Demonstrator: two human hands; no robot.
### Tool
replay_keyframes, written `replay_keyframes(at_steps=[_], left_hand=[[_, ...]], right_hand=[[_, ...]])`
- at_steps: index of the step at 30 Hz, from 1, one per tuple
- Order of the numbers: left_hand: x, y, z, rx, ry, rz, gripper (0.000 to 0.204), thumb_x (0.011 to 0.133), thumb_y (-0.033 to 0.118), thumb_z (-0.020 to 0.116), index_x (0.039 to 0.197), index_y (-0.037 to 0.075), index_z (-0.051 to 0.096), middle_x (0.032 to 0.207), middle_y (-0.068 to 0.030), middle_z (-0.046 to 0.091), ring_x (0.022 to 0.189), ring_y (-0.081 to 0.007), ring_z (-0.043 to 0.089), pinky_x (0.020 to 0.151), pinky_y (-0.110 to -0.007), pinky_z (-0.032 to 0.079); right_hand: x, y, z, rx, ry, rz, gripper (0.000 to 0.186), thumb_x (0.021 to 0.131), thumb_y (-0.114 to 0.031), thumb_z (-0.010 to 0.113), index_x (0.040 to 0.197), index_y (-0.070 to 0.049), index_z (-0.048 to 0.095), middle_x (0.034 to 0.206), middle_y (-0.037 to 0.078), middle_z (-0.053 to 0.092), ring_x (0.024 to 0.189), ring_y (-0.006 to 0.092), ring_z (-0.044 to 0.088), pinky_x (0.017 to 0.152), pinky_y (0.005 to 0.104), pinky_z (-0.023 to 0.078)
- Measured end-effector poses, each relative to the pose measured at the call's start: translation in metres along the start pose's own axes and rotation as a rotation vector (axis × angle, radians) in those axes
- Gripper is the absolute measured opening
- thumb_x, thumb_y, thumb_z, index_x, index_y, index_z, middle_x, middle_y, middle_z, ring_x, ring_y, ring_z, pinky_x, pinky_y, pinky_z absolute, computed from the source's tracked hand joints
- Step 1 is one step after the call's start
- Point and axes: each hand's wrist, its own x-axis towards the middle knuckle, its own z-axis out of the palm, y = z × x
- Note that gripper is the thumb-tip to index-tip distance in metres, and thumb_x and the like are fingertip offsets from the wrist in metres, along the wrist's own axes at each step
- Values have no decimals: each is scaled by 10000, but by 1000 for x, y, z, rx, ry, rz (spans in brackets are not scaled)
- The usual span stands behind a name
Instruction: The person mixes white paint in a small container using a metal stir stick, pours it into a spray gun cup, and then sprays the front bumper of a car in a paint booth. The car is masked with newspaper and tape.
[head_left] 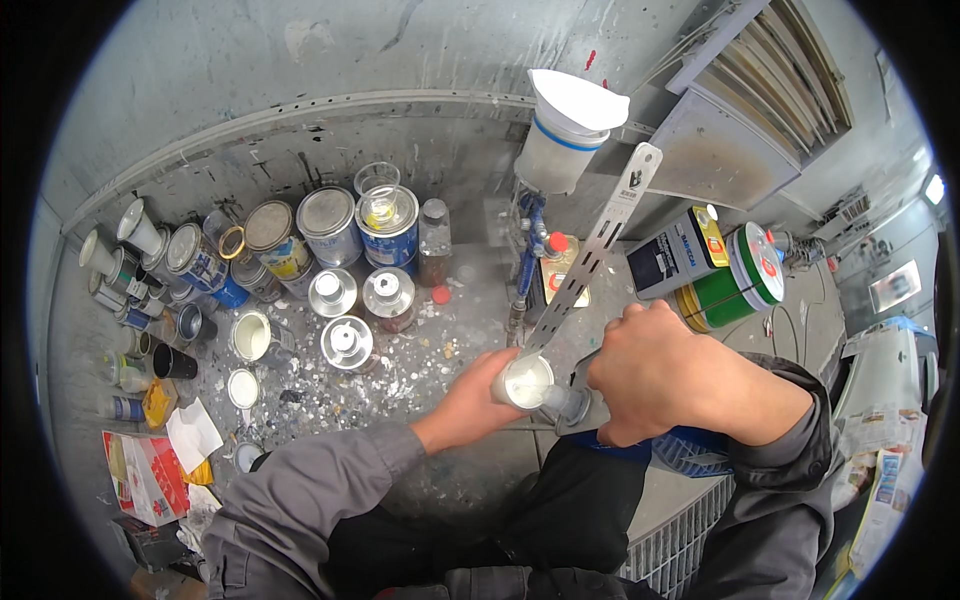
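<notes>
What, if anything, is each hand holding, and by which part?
The left hand holds the white cup by its side wall; I cannot tell for the right hand.

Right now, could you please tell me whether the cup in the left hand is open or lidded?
Open: the cup in the left hand has no lid, and whitish material shows inside.

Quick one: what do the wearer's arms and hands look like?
Both hands, left and right, are bare: no gloves or watch visible. Left sleeve and right sleeve are long, plain grey, creased; the right cuff shows what looks like a dark button.
</notes>
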Motion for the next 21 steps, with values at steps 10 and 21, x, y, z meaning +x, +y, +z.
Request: replay_keyframes(at_steps=[10, 21], left_hand=[[0, -2, 0, -7, -17, -26, 835, 829, 175, 910, 1536, 17, 495, 1453, -214, 556, 1363, -384, 561, 1134, -432, 467], [5, 12, 5, -123, -54, -52, 800, 823, 168, 909, 1511, 23, 526, 1422, -183, 598, 1345, -340, 590, 1124, -423, 480]], right_hand=[[1, -1, -1, -8, -7, 13, 460, 826, -386, 740, 1147, -68, 826, 1130, 122, 774, 1135, 320, 667, 956, 433, 504], [-28, 29, 33, 64, 236, -25, 520, 784, -581, 803, 1143, -206, 835, 1060, 172, 727, 1098, 373, 668, 918, 459, 537]])
